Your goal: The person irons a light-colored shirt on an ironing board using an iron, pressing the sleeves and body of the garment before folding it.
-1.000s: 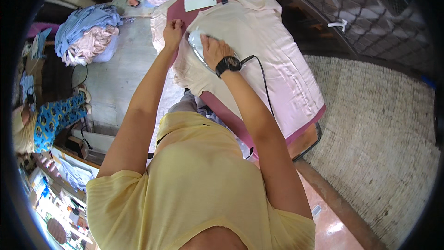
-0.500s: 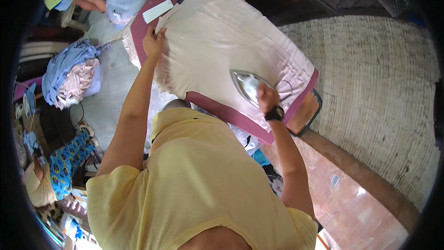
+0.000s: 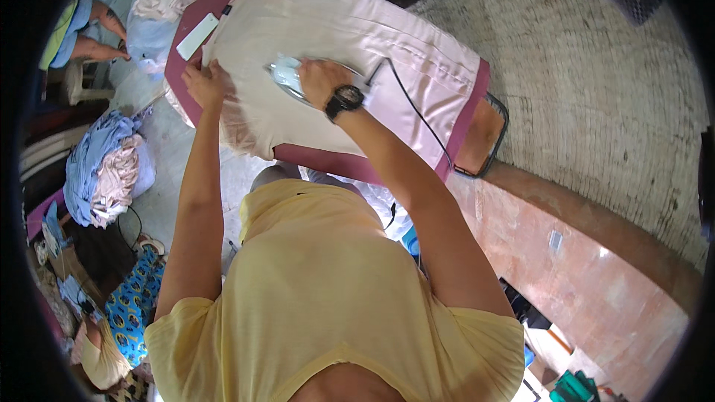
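Note:
A pale pink garment is spread over a maroon ironing board. My right hand, with a black watch at the wrist, is closed round the handle of a clothes iron. The iron lies on the middle of the cloth, its tip pointing left, slightly blurred. Its dark cord loops over the garment to the board's near right edge. My left hand rests at the garment's left edge, thumb and fingers apart, beside bunched folds. Just beyond it lies a white phone-like slab on the board.
A heap of blue and pink clothes stands on the left. Plastic-wrapped cloth lies behind the board's left end. Two other people are at the left, one in blue patterned cloth. A brown board end with black frame juts out right, above a pink stone ledge.
The iron, in my right hand, has slid left and away from me across the garment, its tip now turned left. My left hand stays at the garment's left edge. The whole view has shifted.

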A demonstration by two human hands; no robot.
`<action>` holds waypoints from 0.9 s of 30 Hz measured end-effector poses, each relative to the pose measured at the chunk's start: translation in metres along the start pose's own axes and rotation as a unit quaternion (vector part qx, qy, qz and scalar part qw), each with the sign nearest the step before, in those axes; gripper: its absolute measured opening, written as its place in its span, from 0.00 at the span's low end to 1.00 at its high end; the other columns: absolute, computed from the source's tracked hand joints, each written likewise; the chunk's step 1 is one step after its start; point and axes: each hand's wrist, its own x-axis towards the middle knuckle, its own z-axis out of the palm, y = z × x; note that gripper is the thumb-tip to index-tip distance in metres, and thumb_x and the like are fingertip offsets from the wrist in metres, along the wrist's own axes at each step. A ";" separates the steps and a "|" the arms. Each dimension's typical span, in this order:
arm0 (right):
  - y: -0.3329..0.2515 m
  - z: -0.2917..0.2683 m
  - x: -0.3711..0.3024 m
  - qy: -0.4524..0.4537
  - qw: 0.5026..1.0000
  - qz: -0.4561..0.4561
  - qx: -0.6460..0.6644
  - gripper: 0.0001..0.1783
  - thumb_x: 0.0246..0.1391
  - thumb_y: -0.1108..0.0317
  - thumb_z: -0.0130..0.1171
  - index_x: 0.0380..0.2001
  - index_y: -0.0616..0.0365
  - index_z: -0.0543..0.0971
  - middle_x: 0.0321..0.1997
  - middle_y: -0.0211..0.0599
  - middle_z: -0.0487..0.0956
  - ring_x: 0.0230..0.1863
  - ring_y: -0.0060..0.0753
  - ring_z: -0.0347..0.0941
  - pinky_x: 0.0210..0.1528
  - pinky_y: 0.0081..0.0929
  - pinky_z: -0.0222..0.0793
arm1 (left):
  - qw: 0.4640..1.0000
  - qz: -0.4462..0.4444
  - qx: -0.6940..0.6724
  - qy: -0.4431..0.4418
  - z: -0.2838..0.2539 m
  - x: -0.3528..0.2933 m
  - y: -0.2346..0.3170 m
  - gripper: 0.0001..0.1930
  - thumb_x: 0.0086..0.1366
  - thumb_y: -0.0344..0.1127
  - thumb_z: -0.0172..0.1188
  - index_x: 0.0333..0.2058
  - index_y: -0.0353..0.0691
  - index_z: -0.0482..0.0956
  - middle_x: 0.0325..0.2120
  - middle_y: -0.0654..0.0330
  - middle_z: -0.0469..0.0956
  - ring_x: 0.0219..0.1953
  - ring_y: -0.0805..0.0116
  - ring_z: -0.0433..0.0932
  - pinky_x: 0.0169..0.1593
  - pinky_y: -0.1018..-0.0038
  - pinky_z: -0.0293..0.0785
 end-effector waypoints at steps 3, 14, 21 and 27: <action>0.103 -0.017 -0.073 -0.013 0.989 -0.008 -0.147 0.10 0.56 0.69 0.49 0.34 0.62 0.78 0.31 0.50 0.81 0.31 0.54 0.79 0.36 0.50 0.75 | 0.992 0.098 0.052 0.054 0.001 -0.012 0.025 0.21 0.59 0.43 0.65 0.49 0.43 0.73 0.49 0.48 0.70 0.52 0.47 0.67 0.54 0.53 0.61; 0.176 -0.140 -0.356 0.156 0.858 0.455 0.178 0.26 0.50 0.47 0.68 0.36 0.63 0.82 0.30 0.47 0.84 0.34 0.46 0.83 0.38 0.39 0.75 | 0.568 0.635 -0.282 -0.442 0.089 -0.268 0.303 0.18 0.57 0.21 0.51 0.45 0.42 0.78 0.51 0.60 0.75 0.55 0.59 0.72 0.58 0.63 0.68; 0.186 -0.043 -0.364 0.191 0.901 0.372 0.112 0.31 0.50 0.42 0.64 0.40 0.62 0.78 0.35 0.53 0.83 0.39 0.59 0.80 0.44 0.46 0.74 | 0.557 0.606 -0.066 -0.564 0.154 -0.352 0.357 0.19 0.66 0.36 0.49 0.55 0.44 0.74 0.55 0.51 0.71 0.51 0.56 0.76 0.50 0.62 0.75; 0.166 -0.026 -0.311 0.214 0.883 0.411 0.078 0.35 0.53 0.35 0.57 0.45 0.60 0.73 0.29 0.57 0.81 0.34 0.64 0.78 0.37 0.55 0.73 | 0.512 0.470 -0.096 -0.713 0.145 -0.354 0.381 0.26 0.66 0.44 0.53 0.59 0.38 0.70 0.46 0.47 0.77 0.47 0.58 0.78 0.46 0.66 0.74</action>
